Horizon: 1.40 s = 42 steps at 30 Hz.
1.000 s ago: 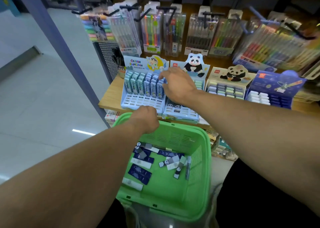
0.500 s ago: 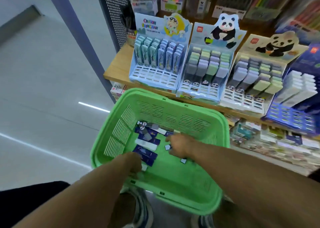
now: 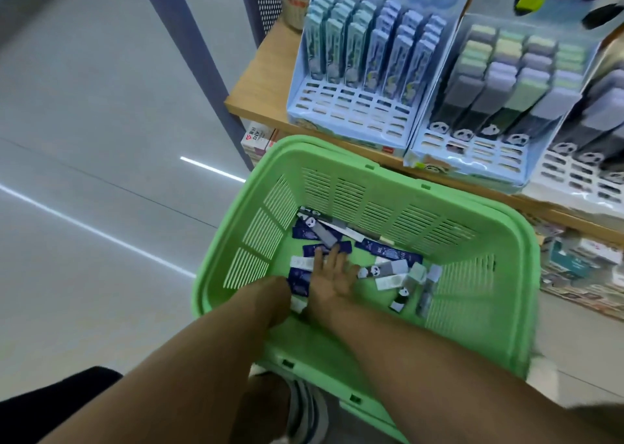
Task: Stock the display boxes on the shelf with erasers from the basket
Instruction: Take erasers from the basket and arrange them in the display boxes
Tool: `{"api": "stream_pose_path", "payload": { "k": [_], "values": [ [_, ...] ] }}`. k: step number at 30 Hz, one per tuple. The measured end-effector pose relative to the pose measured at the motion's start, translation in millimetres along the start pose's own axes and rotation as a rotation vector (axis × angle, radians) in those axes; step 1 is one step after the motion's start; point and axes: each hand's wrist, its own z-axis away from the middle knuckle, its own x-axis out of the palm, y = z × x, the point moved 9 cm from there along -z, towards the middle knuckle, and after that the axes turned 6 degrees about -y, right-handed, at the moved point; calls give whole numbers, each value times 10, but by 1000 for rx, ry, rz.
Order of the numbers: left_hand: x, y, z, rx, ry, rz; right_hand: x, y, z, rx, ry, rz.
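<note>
Even, soft indoor light fills the scene, with no hard shadows; the pale floor [image 3: 84,139] carries thin bright streaks of reflected strip lighting. The wide-angle lens bends straight lines toward the edges, so the shelf post [image 3: 189,55] leans and the display boxes [image 3: 354,72] splay outward. Motion blur smears the upper right corner and the right side of the green basket [image 3: 489,308], and fine detail is soft throughout, with print on the packaging unreadable.
</note>
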Motion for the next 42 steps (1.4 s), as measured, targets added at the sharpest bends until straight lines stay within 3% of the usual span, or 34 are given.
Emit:
{"api": "stream_pose_path", "payload": {
  "k": [8, 14, 19, 25, 42],
  "values": [
    [-11, 12, 6, 27, 1, 22, -112, -87, 41, 18, 85, 259],
    [-7, 29, 1, 24, -2, 45, -170, 49, -6, 44, 48, 153],
    [-12, 21, 4, 17, -2, 49, -190, -18, 77, -12, 97, 274],
    [19, 44, 15, 20, -14, 45, -197, -8, 23, -46, 113, 65],
    [-2, 18, -24, 6, -13, 79, 53, 74, 191, -249, 181, -89]
  ]
}}
